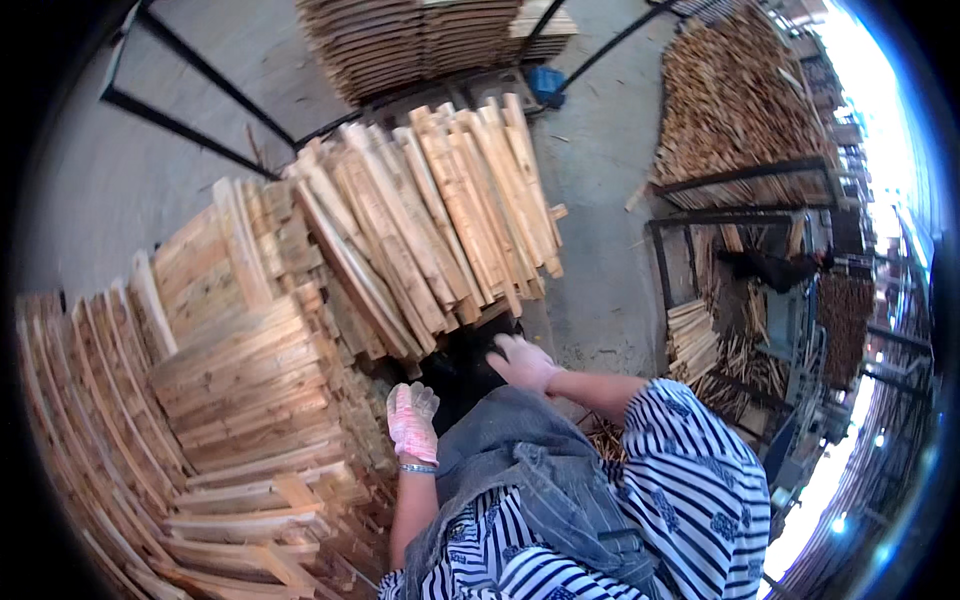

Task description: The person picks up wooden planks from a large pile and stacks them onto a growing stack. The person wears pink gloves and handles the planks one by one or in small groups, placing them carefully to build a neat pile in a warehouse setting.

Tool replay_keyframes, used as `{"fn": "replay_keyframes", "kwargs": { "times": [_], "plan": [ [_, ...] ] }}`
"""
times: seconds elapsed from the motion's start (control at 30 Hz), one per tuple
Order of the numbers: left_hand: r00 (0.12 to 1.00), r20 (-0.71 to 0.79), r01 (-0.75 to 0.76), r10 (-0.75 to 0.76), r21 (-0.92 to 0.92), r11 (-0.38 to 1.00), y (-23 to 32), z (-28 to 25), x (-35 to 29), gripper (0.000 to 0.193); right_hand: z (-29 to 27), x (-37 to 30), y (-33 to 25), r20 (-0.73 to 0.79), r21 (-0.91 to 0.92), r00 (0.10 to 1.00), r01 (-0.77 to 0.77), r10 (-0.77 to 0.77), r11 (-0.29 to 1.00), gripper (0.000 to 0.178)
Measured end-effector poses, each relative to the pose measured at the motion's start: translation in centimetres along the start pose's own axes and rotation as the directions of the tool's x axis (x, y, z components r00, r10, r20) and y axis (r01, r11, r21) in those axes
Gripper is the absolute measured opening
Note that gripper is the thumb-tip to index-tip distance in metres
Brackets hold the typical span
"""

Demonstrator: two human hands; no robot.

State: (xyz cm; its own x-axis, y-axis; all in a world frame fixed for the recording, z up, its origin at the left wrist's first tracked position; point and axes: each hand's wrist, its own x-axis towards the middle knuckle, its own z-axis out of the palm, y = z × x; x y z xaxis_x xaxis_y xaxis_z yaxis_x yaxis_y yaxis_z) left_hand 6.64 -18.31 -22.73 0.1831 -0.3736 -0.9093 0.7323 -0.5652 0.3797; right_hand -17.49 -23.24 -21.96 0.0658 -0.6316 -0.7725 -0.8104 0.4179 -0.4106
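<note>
My left hand (pixel 412 420), in a pale glove with pink stains, is raised beside the stacked boards on my left. Its fingers are stretched out and I see nothing in them. In a pale glove too, my right hand (pixel 522 363) reaches out in front of my body with fingers extended and holding nothing visible. Just beyond both hands lies a pile of narrow wooden boards (pixel 430 220), side by side with uneven ends. A dark gap (pixel 463 372) shows between my hands, and what is inside it is hard to make out.
Large stacks of boards (pixel 250 390) rise close on my left. A black metal frame (pixel 190 125) borders the board pile on the far side, with another wood stack (pixel 410 45) behind. To the right, racks hold a heap of wood pieces (pixel 735 100), and a person (pixel 775 268) works there.
</note>
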Motion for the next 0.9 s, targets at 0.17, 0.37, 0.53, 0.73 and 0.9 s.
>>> {"fn": "replay_keyframes", "kwargs": {
  "times": [0.17, 0.37, 0.53, 0.73, 0.9],
  "plan": [
    [0.969, 0.218, 0.038, -0.114, 0.327, 0.944, -2.0, 3.6, 0.9, 0.04, 0.3, -3.2, 9.0, -0.076, 0.251, 0.97, -0.205, 0.23, 0.946, 0.055],
    [0.94, 0.334, -0.218, -0.068, 0.741, 0.635, -2.8, 7.5, 5.0, 0.045, 1.1, 7.4, 15.4, -0.08, 0.395, 0.886, -0.393, 0.457, 0.83, 0.067],
    [0.707, 0.643, -0.467, 0.293, 0.737, -0.489, 0.4, 12.2, 13.0, 0.083, -6.0, 18.7, 18.7, -0.351, 0.501, 0.845, -0.195, 0.404, 0.843, 0.067],
    [0.615, 0.643, -0.136, 0.457, 0.657, -0.741, 5.1, 18.5, 25.9, 0.093, -15.9, 28.9, 20.7, -0.416, 0.396, 0.853, -0.142, 0.315, 0.907, 0.089],
    [0.401, 0.734, -0.122, 0.548, 0.636, -0.762, 3.0, 19.0, 28.0, 0.101, -19.0, 38.3, 23.5, -0.363, 0.425, 0.864, -0.18, 0.349, 0.887, 0.09]
  ]
}}
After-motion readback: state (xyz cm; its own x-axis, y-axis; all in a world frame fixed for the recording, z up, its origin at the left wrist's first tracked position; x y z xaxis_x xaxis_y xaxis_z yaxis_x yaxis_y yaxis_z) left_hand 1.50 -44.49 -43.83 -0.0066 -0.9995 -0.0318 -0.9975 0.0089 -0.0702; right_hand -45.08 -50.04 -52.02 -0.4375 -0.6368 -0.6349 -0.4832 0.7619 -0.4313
